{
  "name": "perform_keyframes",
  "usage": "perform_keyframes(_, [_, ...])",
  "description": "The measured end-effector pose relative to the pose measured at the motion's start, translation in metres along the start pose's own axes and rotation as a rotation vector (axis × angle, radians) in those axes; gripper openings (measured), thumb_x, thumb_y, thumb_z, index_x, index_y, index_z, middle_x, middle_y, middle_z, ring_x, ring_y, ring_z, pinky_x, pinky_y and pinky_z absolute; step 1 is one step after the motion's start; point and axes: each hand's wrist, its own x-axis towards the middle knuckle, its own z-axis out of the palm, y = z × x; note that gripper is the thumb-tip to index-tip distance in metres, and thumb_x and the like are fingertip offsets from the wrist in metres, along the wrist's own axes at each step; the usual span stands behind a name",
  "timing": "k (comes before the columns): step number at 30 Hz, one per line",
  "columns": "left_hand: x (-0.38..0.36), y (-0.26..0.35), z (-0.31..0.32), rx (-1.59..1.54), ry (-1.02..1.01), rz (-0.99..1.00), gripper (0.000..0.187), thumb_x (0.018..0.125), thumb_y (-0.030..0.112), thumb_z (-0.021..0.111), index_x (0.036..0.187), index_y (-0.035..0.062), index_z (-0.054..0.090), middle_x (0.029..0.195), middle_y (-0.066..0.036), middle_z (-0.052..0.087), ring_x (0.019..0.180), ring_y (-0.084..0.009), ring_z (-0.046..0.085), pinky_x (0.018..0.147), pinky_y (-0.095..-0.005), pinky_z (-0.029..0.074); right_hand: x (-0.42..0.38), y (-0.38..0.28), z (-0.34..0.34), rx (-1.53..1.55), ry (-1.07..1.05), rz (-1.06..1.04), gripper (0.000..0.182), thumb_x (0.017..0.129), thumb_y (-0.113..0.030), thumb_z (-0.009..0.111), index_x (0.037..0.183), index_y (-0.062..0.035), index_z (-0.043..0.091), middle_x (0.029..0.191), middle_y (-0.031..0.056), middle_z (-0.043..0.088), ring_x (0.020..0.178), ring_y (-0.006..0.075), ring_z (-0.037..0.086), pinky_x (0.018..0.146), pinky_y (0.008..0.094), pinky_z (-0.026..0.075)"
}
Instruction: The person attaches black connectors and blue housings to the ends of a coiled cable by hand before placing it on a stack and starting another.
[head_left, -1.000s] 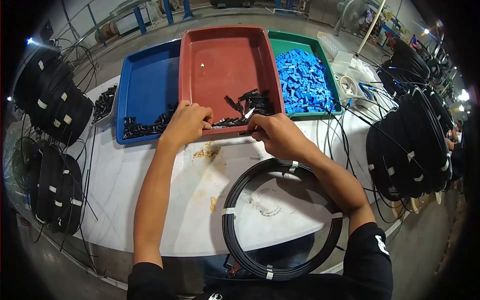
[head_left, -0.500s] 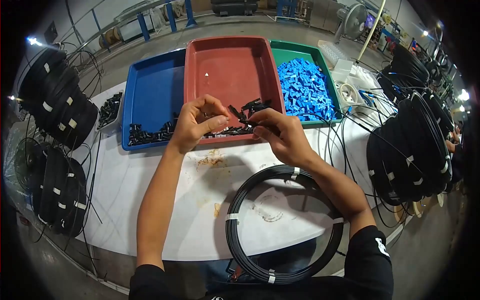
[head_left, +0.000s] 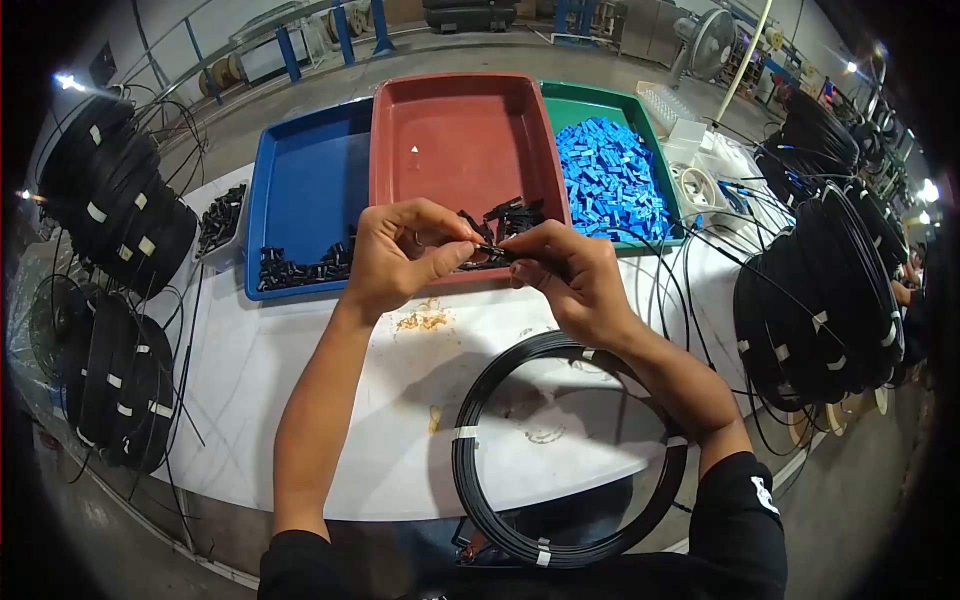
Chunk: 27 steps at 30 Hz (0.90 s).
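Observation:
My left hand and my right hand meet over the near edge of the red tray. Between their fingertips is a small black plastic piece, pinched from both sides. Its fine details are too small to make out. Behind the fingers, a heap of similar black pieces lies in the red tray, partly hidden by my hands. Below my right forearm, a coil of black cable bound with white tape rests at the table's front edge.
A blue tray holds black pieces; a green tray holds many blue clips. A small bin of black parts stands left. Stacked cable coils flank the white table, with more coils at right.
My left hand has moved right and its fingertips have closed on the black piece beside my right fingers. The hands were apart before. Trays and coil look unchanged.

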Motion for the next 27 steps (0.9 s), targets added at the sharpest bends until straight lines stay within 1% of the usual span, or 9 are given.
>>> perform_keyframes(6, [0.001,0.006,0.001,0.093,0.000,0.056,0.013,0.080,-0.005,0.075,0.092,-0.0034,0.071,0.089,-0.014,0.074,0.084,-0.0175,0.073,0.079,-0.0292,0.059,0.000,0.002,0.000,-0.026,0.001,0.011,0.011,0.089,0.002,0.066,0.101,0.0019,0.066,0.076,0.0127,0.069,0.072,0.0156,0.069,0.065,0.0294,0.051])
perform_keyframes(11, [0.005,0.031,0.002,0.565,-0.078,0.118,0.016,0.076,-0.010,0.072,0.088,-0.0003,0.075,0.084,-0.011,0.076,0.076,-0.0156,0.074,0.073,-0.0258,0.059,0.000,0.000,0.001,-0.074,0.006,0.021,0.011,0.089,0.001,0.067,0.100,0.0024,0.067,0.075,0.0119,0.069,0.070,0.0163,0.069,0.065,0.0301,0.052])
perform_keyframes(14, [0.005,0.036,0.005,0.589,-0.102,0.092,0.018,0.076,-0.014,0.072,0.091,-0.0049,0.074,0.086,-0.014,0.075,0.079,-0.0169,0.073,0.072,-0.0278,0.060,-0.002,-0.003,0.000,0.016,-0.041,0.107,0.011,0.089,0.000,0.067,0.099,0.0037,0.066,0.076,0.0110,0.070,0.071,0.0156,0.069,0.066,0.0302,0.052])
perform_keyframes(18, [0.004,0.035,0.016,0.614,-0.049,0.117,0.023,0.075,-0.015,0.070,0.094,-0.0029,0.074,0.088,-0.015,0.075,0.079,-0.0164,0.073,0.070,-0.0269,0.060,0.000,-0.002,-0.004,0.082,-0.101,0.183,0.011,0.091,-0.001,0.065,0.100,0.0047,0.065,0.076,0.0093,0.069,0.074,0.0126,0.065,0.070,0.0292,0.052])
perform_keyframes(21, [0.005,0.042,0.019,0.744,-0.099,0.073,0.027,0.072,-0.012,0.073,0.095,0.0016,0.075,0.091,-0.010,0.076,0.086,-0.0180,0.074,0.074,-0.0294,0.059,0.002,0.004,-0.006,0.223,-0.164,0.244,0.012,0.092,-0.002,0.064,0.102,0.0053,0.064,0.079,0.0081,0.067,0.076,0.0120,0.063,0.073,0.0288,0.051])
perform_keyframes(23, [0.010,0.044,0.021,0.983,-0.197,0.408,0.026,0.069,-0.004,0.078,0.092,0.0073,0.075,0.095,-0.004,0.075,0.082,-0.0179,0.072,0.076,-0.0314,0.053,0.004,0.006,-0.008,0.324,-0.189,0.270,0.012,0.093,-0.002,0.063,0.103,0.0056,0.063,0.080,0.0076,0.066,0.077,0.0120,0.062,0.074,0.0287,0.050])
perform_keyframes(24, [0.008,0.043,0.021,0.983,-0.200,0.407,0.026,0.069,-0.004,0.078,0.092,0.0073,0.075,0.095,-0.004,0.075,0.082,-0.0179,0.072,0.076,-0.0314,0.053,0.004,0.007,-0.009,0.361,-0.219,0.264,0.012,0.093,-0.002,0.062,0.102,0.0056,0.063,0.081,0.0075,0.066,0.078,0.0122,0.062,0.074,0.0284,0.050])
perform_keyframes(26, [0.005,0.042,0.021,1.062,-0.257,0.416,0.022,0.071,0.011,0.081,0.092,0.0115,0.073,0.093,0.001,0.074,0.084,-0.0158,0.068,0.077,-0.0329,0.047,0.005,0.006,-0.011,0.399,-0.252,0.259,0.012,0.094,-0.003,0.062,0.102,0.0057,0.062,0.083,0.0075,0.065,0.078,0.0123,0.062,0.074,0.0281,0.050])
perform_keyframes(27, [0.005,0.042,0.022,1.061,-0.256,0.416,0.022,0.071,0.011,0.081,0.092,0.0115,0.073,0.093,0.001,0.074,0.084,-0.0158,0.068,0.077,-0.0329,0.047,0.007,0.001,-0.013,0.403,-0.281,0.293,0.011,0.094,-0.004,0.061,0.101,0.0050,0.063,0.081,0.0067,0.065,0.076,0.0112,0.060,0.071,0.0269,0.048])
